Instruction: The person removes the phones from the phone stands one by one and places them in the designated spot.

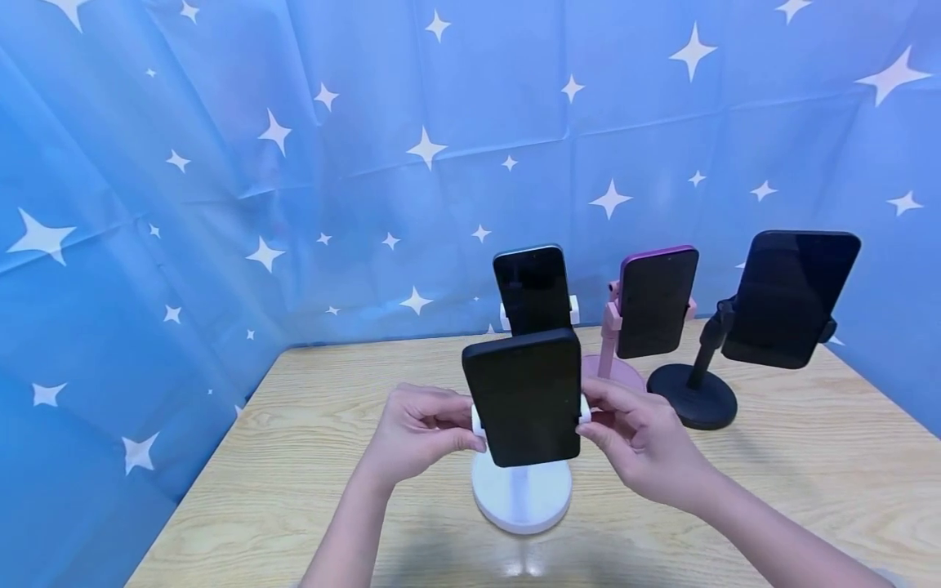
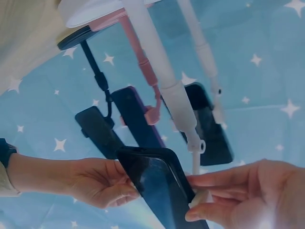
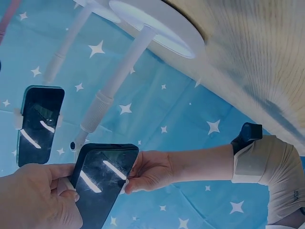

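Note:
A black phone sits in the clamp of a white phone stand, upright and leaning slightly back. My left hand pinches the clamp's white side arm at the phone's left edge between thumb and fingers. On the opposite edge, my right hand pinches the other white arm the same way. From below, the left wrist view shows the stand's thick white post rising behind the phone. The right wrist view has the phone between both hands, its screen reflecting light.
Behind stands another phone in a white holder. To its right are a purple-edged phone on a pink stand and a large dark phone on a black stand. A blue star-patterned cloth hangs behind the wooden table.

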Tool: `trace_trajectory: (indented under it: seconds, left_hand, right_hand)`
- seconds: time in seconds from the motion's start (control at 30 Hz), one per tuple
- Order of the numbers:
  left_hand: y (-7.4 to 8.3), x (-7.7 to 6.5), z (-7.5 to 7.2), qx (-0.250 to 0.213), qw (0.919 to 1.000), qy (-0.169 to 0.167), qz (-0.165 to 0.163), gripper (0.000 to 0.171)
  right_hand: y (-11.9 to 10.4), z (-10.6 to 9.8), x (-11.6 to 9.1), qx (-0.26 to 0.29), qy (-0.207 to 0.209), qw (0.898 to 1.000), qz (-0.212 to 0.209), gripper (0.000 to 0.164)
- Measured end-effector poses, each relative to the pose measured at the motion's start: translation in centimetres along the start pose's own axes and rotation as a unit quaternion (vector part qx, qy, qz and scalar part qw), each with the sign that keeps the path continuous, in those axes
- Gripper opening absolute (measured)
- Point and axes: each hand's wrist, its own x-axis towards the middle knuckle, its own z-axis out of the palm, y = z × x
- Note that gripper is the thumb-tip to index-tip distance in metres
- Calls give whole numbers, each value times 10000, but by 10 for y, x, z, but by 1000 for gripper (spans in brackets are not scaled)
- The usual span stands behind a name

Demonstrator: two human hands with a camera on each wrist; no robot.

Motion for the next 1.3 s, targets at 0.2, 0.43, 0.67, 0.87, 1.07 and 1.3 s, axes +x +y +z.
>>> trace_trajectory:
  seconds: [0.2,0.43,0.67,0.87,1.07,1.3]
  left_hand:
    - [1,6,13,-19,9999,-123,21,24]
    - [0,11,23,-33,9998,-178,-102,23]
    - [0,15,30,-34,9993,-312,-191,24]
    - [-1,17,32,-127,9989,-403,-184,25]
    - [-3,17,32,-182,9989,-401,-184,24]
    - [-4,17,31,-308,9984,-394,-263,24]
  right_hand:
    - [0,-10,-9,107,136,9999,-7,37]
    - [1,-20,-17,410,220,9987,-225,34]
    - [1,-25,-25,681,273,9971,-198,35]
    - [-1,-28,-29,653,347,9972,-99,37]
    - [-2,-28,-30,934,347,9950,-45,39]
    - [-1,-28,-31,1184,333,9924,35,40]
